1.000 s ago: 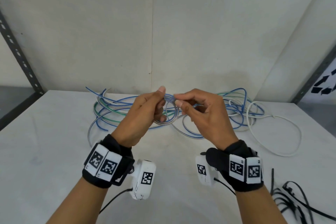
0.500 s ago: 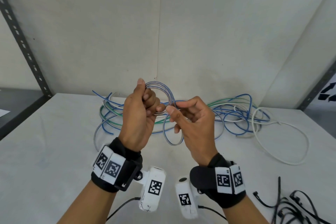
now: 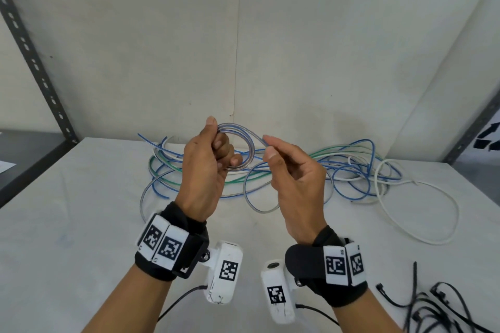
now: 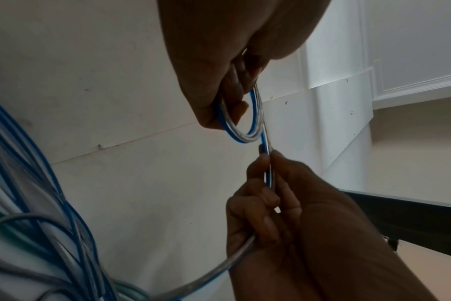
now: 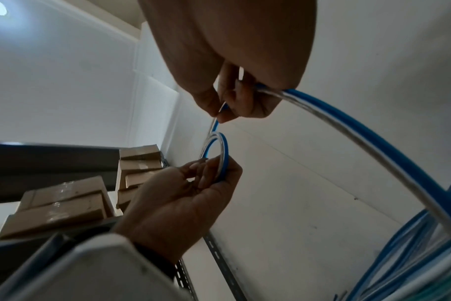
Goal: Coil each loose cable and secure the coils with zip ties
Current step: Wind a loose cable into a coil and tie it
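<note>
Black zip ties (image 3: 433, 305) lie cut off at the table's (image 3: 67, 238) near right edge. Above the table, left hand (image 3: 208, 167) grips a small clear-and-blue cable coil (image 3: 243, 140), partly hidden by fingers; right hand (image 3: 295, 178) pinches its free run. Behind lies a tangle of loose cables (image 3: 351, 167), their ends untraceable.

No readable words, numbers or brand names appeared in any view. The only markings were black-and-white square code patterns on the white tags of the left wristband (image 3: 162, 243) and the right wristband (image 3: 343, 263), and on the two white wrist cameras (image 3: 223, 273). A black-and-white patterned sign (image 3: 488, 138) at the right edge was cut off and unreadable.
</note>
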